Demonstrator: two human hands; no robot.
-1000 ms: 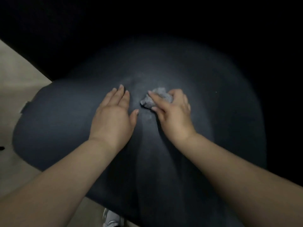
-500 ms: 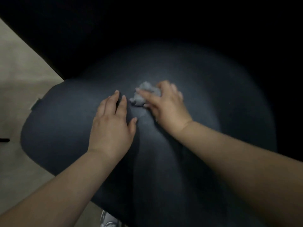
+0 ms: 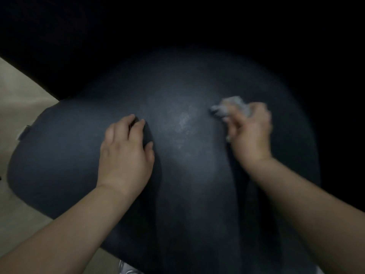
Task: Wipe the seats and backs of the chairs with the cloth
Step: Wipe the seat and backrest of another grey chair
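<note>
The right hand (image 3: 250,133), clutching the cloth (image 3: 231,107), has swept right across the seat (image 3: 187,194). The left hand (image 3: 124,153) rests flat, released. Wiping continues.

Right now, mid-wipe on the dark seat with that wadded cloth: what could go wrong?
1. The cloth is a small wad in the right hand, so each pass likely covers little. The pale smear mid-seat could get skipped.
2. Little cloth shows past the fingers, so it might slip from the grip.
3. The left hand rests flat on the seat; the patch under it may go unwiped. The far edge fades into darkness, so coverage there is hard to check.
</note>
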